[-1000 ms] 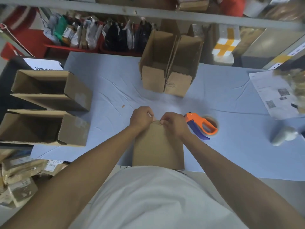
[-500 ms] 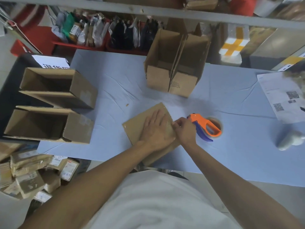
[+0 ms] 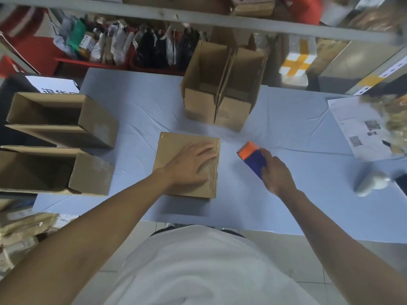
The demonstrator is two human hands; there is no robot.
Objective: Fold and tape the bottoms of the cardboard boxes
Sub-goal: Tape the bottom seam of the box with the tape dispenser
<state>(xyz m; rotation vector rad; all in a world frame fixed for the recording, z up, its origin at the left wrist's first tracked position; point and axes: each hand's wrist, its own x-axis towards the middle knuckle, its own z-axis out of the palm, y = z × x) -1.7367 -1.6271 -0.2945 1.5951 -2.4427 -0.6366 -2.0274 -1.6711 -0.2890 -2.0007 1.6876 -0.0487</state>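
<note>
A brown cardboard box (image 3: 174, 150) stands on the blue table in front of me with its folded flaps facing up. My left hand (image 3: 191, 165) lies flat on top of it, fingers spread and pressing the flaps down. To the right of the box, my right hand (image 3: 276, 172) grips the handle of an orange and blue tape dispenser (image 3: 251, 156), lifted just off the table; its orange head points toward the box, a short gap away.
Two open boxes (image 3: 61, 119) (image 3: 50, 172) lie on their sides at the left table edge. Two more open boxes (image 3: 220, 89) stand at the back centre. Printed sheets (image 3: 361, 128) and a grey object (image 3: 372, 183) sit at the right. Shelves with packages run behind.
The box was turned square on the table and my left hand stayed flat on it. My right hand left the box, took up the tape dispenser and raised it.
</note>
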